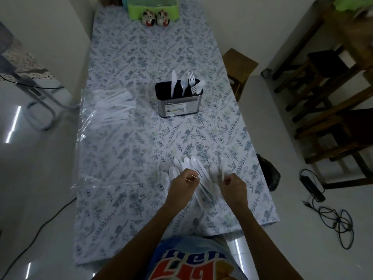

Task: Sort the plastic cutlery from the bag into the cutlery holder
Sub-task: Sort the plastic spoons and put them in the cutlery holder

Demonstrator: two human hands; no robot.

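Note:
A metal cutlery holder point(178, 102) with a dark inside stands mid-table, holding a white knife, a spoon and two forks. Several white plastic spoons point(193, 168) lie fanned on the near table between my hands. My left hand point(184, 183) is curled with its fingers pinched on a small rubber band. My right hand point(232, 184) is closed around the handle of a white spoon point(222, 164) that sticks up from it. At the table's left edge lies a clear plastic bag point(90, 118) with more white cutlery point(115, 106) on it.
The table wears a floral cloth point(141, 150). A green container point(153, 7) and two small figurines point(155, 19) sit at the far end. Wooden stools point(240, 65) and chairs stand to the right, with cables point(333, 215) on the floor.

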